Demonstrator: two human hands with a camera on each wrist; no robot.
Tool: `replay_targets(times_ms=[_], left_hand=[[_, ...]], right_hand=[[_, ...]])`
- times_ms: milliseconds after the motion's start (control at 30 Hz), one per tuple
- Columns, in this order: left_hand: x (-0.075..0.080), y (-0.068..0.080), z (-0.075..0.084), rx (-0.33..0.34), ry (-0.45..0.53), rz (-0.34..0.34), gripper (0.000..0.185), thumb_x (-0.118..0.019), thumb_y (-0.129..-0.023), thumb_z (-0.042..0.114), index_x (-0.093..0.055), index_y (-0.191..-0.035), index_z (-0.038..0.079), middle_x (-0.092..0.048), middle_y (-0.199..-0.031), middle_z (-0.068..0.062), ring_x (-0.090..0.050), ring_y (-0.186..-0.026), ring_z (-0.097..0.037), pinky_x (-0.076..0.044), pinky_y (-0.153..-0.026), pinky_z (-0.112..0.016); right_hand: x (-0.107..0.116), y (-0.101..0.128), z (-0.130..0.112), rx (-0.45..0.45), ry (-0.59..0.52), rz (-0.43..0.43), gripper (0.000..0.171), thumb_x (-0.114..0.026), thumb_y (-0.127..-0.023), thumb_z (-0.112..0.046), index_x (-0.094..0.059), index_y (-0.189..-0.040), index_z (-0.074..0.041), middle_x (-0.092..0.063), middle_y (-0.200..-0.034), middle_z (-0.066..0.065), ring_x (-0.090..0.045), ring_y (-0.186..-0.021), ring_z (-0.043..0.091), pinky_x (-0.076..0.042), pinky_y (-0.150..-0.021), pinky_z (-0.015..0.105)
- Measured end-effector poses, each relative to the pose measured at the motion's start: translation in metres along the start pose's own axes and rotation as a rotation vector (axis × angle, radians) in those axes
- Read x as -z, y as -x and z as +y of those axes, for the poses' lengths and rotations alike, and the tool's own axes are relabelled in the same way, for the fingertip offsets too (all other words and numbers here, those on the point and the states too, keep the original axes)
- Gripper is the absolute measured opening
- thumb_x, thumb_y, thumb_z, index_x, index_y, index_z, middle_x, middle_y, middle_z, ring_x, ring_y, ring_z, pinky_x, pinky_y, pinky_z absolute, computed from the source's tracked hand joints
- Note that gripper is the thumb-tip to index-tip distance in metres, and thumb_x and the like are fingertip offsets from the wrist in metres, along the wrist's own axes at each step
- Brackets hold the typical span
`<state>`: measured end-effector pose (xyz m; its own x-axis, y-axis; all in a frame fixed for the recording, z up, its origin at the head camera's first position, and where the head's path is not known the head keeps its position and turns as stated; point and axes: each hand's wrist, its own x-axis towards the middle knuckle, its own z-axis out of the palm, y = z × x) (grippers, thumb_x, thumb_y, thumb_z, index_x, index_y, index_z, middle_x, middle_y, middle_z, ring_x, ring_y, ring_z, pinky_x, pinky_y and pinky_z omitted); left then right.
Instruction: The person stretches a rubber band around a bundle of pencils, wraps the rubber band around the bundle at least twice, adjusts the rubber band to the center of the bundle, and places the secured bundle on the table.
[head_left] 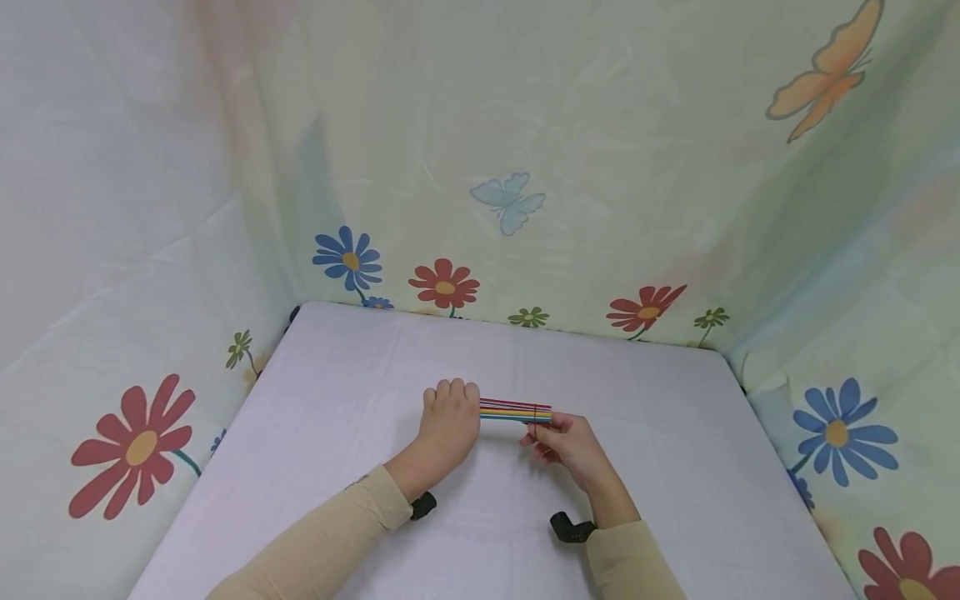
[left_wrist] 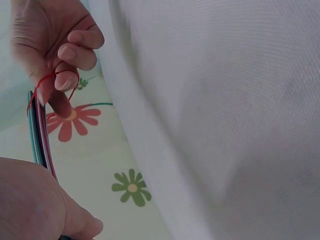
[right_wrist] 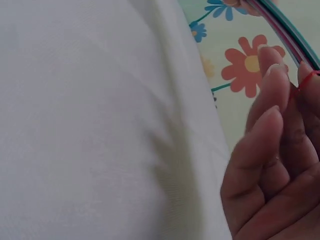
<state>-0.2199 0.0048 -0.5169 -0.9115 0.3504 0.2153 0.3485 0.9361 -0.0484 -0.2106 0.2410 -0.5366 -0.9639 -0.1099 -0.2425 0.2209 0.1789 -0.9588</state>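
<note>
In the head view, my left hand [head_left: 450,423] grips one end of a bundle of thin coloured sticks [head_left: 510,410], held level over the table. Red, yellow, blue and white show among them; the end inside the fist is hidden. At the bundle's right end my right hand [head_left: 576,448] works a thin red rubber band [left_wrist: 78,85]. The left wrist view shows this band looped round the stick ends and stretched over bent fingers of the right hand. The right wrist view has the thumb and fingertips close by the sticks [right_wrist: 287,29], with the other fingers curved.
A white-covered table [head_left: 480,354] lies beneath both hands. Printed curtains [head_left: 570,167] with flowers and butterflies close in its back and sides. Black wrist-worn pieces [head_left: 572,528] stick out near the sleeves.
</note>
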Motion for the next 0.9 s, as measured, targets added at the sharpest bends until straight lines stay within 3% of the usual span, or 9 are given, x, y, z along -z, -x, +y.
replay_targets(times_ms=[367, 500, 700, 900], left_hand=[[0.007, -0.008, -0.003, 0.055, 0.018, 0.046, 0.025, -0.072, -0.102, 0.024, -0.056, -0.107, 0.006, -0.056, -0.093, -0.007, -0.046, -0.083, -0.022, -0.036, -0.071, -0.035], [0.008, -0.014, -0.005, 0.080, 0.026, 0.029, 0.024, -0.070, -0.104, 0.024, -0.056, -0.109, 0.005, -0.056, -0.094, -0.009, -0.048, -0.085, -0.023, -0.038, -0.073, -0.037], [0.012, -0.019, -0.006, 0.117, 0.061, -0.021, 0.024, -0.068, -0.105, 0.024, -0.055, -0.110, 0.005, -0.057, -0.096, -0.011, -0.050, -0.087, -0.025, -0.041, -0.075, -0.039], [0.012, -0.022, -0.007, 0.133, 0.071, -0.028, 0.021, -0.065, -0.106, 0.023, -0.053, -0.105, 0.006, -0.057, -0.093, -0.010, -0.049, -0.084, -0.024, -0.040, -0.073, -0.038]], right_hand=[[-0.023, 0.004, 0.002, 0.132, 0.126, 0.216, 0.016, -0.074, -0.100, -0.005, -0.079, -0.112, 0.003, -0.083, -0.091, 0.014, -0.059, -0.049, 0.017, -0.050, -0.053, 0.025], [-0.030, 0.006, 0.006, 0.202, 0.103, 0.221, 0.016, -0.075, -0.098, -0.003, -0.080, -0.112, 0.002, -0.082, -0.095, 0.019, -0.059, -0.047, 0.016, -0.050, -0.052, 0.023], [-0.040, 0.009, 0.015, 0.399, 0.016, 0.180, 0.021, -0.071, -0.098, 0.005, -0.079, -0.118, 0.005, -0.080, -0.094, 0.026, -0.060, -0.046, 0.010, -0.052, -0.051, 0.023], [-0.052, 0.017, 0.021, 0.566, -0.094, 0.173, 0.033, -0.063, -0.105, 0.000, -0.066, -0.137, 0.009, -0.084, -0.092, -0.002, -0.060, -0.046, 0.011, -0.056, -0.053, 0.023]])
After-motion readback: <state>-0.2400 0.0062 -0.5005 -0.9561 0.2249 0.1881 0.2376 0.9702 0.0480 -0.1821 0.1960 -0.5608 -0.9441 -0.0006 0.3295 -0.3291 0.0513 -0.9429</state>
